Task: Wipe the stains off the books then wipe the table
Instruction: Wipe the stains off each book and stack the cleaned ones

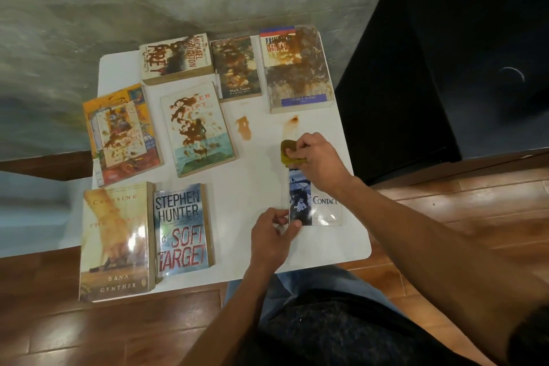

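The right hand [316, 157] curls round a yellow sponge [289, 154] at the far end of the Contact book [315, 202]; the left hand [271, 235] pinches its near left corner. Best to keep that corner pinned and draw the sponge toward it, before the five stained books left of and beyond Contact, then the desk [261, 187]

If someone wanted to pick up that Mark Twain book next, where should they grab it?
Probably by the near short edge of the Mark Twain book, coming from the person's side. It lies flat with its left edge close against the Prey book, while the table in front of its near edge is open apart from a stain.
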`<move>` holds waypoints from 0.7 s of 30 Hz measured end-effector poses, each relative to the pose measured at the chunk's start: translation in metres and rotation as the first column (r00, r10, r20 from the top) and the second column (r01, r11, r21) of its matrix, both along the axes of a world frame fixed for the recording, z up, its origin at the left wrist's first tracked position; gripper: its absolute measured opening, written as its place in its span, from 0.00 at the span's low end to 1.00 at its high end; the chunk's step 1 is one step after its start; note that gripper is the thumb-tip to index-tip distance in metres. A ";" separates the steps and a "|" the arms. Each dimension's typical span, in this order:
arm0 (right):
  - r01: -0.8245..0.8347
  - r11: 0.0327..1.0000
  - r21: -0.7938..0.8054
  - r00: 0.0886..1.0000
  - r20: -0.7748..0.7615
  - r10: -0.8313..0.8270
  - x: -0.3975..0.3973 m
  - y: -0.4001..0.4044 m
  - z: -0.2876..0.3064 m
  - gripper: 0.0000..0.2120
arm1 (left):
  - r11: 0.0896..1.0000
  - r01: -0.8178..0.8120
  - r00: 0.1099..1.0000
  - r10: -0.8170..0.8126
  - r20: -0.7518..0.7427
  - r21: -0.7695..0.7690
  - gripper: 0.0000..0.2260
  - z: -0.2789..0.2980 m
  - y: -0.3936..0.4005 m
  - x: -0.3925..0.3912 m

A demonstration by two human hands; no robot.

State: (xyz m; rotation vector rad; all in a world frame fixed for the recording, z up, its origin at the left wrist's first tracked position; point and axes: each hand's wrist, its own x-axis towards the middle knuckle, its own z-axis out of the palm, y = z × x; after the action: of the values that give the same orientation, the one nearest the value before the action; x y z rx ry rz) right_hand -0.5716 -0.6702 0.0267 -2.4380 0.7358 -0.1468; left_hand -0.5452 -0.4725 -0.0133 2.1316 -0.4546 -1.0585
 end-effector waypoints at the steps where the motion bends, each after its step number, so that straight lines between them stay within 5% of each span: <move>1: 0.049 0.997 0.054 0.999 0.007 -0.049 -0.002 0.003 -0.001 0.05 | 1.000 0.012 1.000 -0.012 -0.001 -0.004 0.10 0.000 0.002 0.001; 5: -0.056 0.988 0.143 0.997 -0.044 0.063 -0.021 0.024 -0.001 0.06 | 0.999 0.010 0.999 -0.011 -0.037 -0.036 0.09 0.000 0.009 0.008; 7: -0.100 0.979 0.178 0.995 0.008 0.100 -0.035 0.037 -0.005 0.02 | 0.985 -0.163 0.980 0.154 -0.129 -0.063 0.15 0.002 0.010 0.012; 9: -0.073 0.969 0.234 0.997 0.002 0.075 -0.046 0.045 -0.001 0.14 | 0.932 -0.357 0.912 0.333 -0.240 -0.060 0.19 0.004 0.010 0.017; 12: -0.096 0.904 0.417 0.979 -0.127 0.162 -0.063 0.056 0.001 0.27 | 0.927 -0.375 0.896 0.362 -0.258 -0.005 0.23 0.005 0.006 0.021; 18: -0.121 0.922 0.368 0.976 -0.127 0.179 -0.093 0.067 0.009 0.08 | 0.961 -0.259 0.958 0.268 -0.104 0.094 0.24 0.010 -0.009 0.017; 21: 0.091 0.876 0.473 0.991 -0.131 -0.032 -0.103 0.051 0.017 0.04 | 0.974 -0.199 0.980 0.201 -0.002 0.104 0.26 0.016 -0.016 0.012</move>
State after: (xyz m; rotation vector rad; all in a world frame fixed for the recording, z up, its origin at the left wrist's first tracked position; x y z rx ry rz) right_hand -0.6748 -0.6188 0.0437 -1.9605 0.7949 0.1464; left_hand -0.5329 -0.4883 0.0022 2.2064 -0.1772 -0.9983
